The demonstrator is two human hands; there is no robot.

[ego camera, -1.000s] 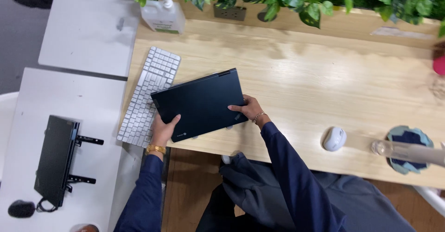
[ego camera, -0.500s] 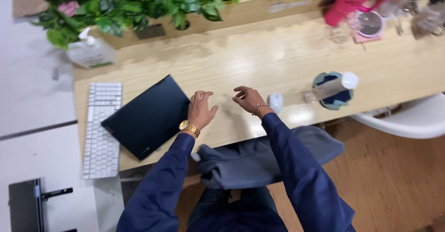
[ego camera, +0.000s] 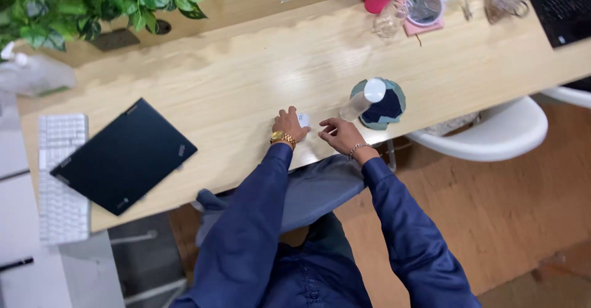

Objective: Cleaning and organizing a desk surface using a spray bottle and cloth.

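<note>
The small white mouse (ego camera: 303, 120) lies near the front edge of the wooden tabletop (ego camera: 246, 80), mostly covered, so its long axis cannot be read surely. The left hand (ego camera: 289, 125) is curled over it and seems to grip it; the right hand (ego camera: 339, 134) hovers just beside, fingers loosely open, holding nothing. To the right a clear bottle (ego camera: 363, 99) with white cap stands on a blue-green coaster (ego camera: 386, 108). Well apart to the left, a closed dark laptop (ego camera: 123, 156) lies diagonally, overlapping a white keyboard (ego camera: 61, 185).
</note>
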